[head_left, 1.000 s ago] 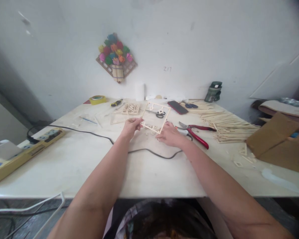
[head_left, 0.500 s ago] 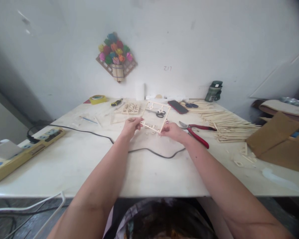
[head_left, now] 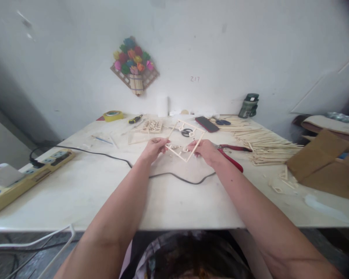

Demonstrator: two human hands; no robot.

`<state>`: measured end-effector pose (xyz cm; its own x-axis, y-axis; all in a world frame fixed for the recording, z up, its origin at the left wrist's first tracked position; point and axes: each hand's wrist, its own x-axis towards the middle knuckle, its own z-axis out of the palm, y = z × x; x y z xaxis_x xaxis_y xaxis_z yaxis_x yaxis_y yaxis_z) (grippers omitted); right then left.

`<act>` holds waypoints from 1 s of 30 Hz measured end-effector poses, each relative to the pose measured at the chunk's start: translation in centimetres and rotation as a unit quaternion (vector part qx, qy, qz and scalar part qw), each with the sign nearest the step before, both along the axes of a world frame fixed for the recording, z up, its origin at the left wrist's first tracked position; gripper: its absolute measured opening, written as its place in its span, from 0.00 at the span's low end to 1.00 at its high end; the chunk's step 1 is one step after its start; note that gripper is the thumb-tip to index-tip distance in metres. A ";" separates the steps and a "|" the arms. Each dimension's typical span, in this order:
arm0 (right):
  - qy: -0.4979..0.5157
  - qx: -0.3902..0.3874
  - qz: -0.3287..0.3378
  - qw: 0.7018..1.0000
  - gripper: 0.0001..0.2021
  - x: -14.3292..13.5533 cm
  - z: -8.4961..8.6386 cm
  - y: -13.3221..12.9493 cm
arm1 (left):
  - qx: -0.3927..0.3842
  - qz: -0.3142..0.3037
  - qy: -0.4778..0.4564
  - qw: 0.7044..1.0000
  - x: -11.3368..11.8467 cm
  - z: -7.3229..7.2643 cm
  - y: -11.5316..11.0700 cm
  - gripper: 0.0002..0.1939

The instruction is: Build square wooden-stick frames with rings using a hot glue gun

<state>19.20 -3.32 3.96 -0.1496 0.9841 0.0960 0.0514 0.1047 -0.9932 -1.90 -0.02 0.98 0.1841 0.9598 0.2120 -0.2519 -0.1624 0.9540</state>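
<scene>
A square frame of pale thin sticks point(head_left: 198, 144) is held tilted above the table, one corner pointing toward me. My left hand point(head_left: 156, 149) pinches its left side. On its right side, my right hand point(head_left: 203, 150) grips it with closed fingers. Small diamond shapes of stick are joined inside the frame's far edge. Black-handled scissors point(head_left: 187, 133) show through the frame. Small stick pieces lie on the table beneath it. Red-handled pliers point(head_left: 231, 159) lie right beside my right hand, partly hidden by it.
A stack of stick lattices point(head_left: 152, 126), a yellow tape roll point(head_left: 113, 116) and a phone point(head_left: 206, 124) lie farther back. Many sticks point(head_left: 270, 147) and a cardboard box point(head_left: 322, 162) are right. A black cable point(head_left: 174, 175) crosses toward the power strip point(head_left: 46, 170).
The stick frame has turned, its near corner now pointing toward me. My right hand has shifted from the near right corner to farther up the right side.
</scene>
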 end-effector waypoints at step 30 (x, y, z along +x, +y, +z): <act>0.066 0.017 -0.027 0.997 0.12 -0.3 -0.7 0.2 | 0.001 0.005 -0.006 1.000 0.1 0.4 -0.4 0.14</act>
